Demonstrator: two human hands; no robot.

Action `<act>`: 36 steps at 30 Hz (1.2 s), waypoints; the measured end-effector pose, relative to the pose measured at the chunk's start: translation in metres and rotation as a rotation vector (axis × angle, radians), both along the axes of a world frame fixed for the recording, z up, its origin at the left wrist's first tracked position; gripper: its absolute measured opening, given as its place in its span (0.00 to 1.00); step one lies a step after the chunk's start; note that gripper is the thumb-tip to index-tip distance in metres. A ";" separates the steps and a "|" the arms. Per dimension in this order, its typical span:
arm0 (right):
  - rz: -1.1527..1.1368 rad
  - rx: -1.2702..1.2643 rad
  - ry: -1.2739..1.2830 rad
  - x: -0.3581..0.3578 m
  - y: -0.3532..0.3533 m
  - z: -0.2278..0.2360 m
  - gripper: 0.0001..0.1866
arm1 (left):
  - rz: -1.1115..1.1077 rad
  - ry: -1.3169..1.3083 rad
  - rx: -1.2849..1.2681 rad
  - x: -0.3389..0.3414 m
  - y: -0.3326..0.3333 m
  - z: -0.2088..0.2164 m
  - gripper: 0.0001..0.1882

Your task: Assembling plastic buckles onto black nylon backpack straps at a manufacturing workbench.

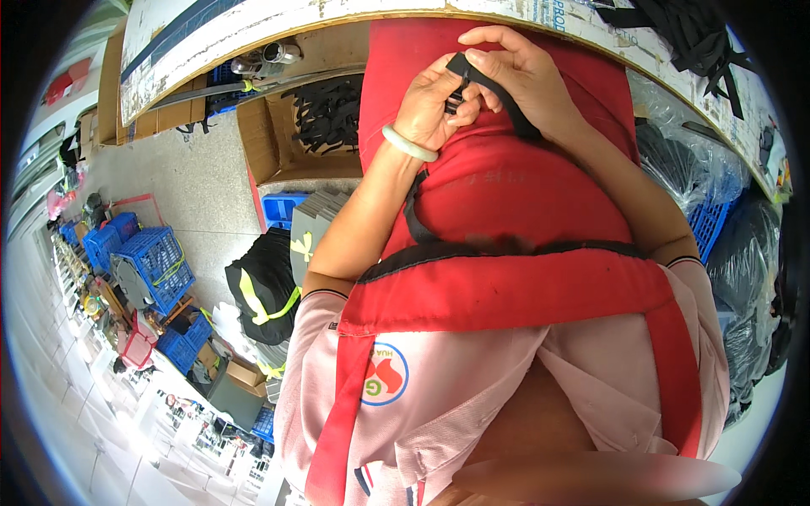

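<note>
Okay, head view: left hand [429,105] clamped on a black strap [509,103], thumb and fingers together. Right hand [533,83] also on it, thumb against the strap's upper end, index finger held off. Strap sits between both hands, over the red apron [506,207], near side of the worn table [662,69]. Left: open carton [251,143] of black pieces [331,114]. Far right: black strap pile [688,34].

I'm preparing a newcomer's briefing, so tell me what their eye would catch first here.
Probably the bright red apron filling the middle of the view. Next, the black strap held between the left hand and right hand at top centre, with a pale bracelet on the left wrist. Blue crates stand out toward the left edge.
</note>
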State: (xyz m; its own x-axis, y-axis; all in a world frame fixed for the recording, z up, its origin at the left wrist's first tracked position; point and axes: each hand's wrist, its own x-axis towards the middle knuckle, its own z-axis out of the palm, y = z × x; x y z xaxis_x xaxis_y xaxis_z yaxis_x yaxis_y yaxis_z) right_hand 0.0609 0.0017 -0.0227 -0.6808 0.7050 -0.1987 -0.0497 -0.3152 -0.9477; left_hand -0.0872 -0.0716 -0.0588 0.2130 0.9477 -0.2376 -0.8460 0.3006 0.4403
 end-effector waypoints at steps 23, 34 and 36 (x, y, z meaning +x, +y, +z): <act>-0.105 0.348 -0.104 0.017 0.000 0.031 0.09 | 0.255 0.403 -0.224 0.005 -0.001 0.021 0.11; -0.007 0.056 -0.257 0.016 0.009 0.004 0.13 | 0.410 0.748 0.010 0.018 -0.005 0.019 0.10; -0.012 0.004 -0.244 0.015 0.012 0.003 0.14 | 0.418 0.840 0.069 0.015 -0.006 0.016 0.10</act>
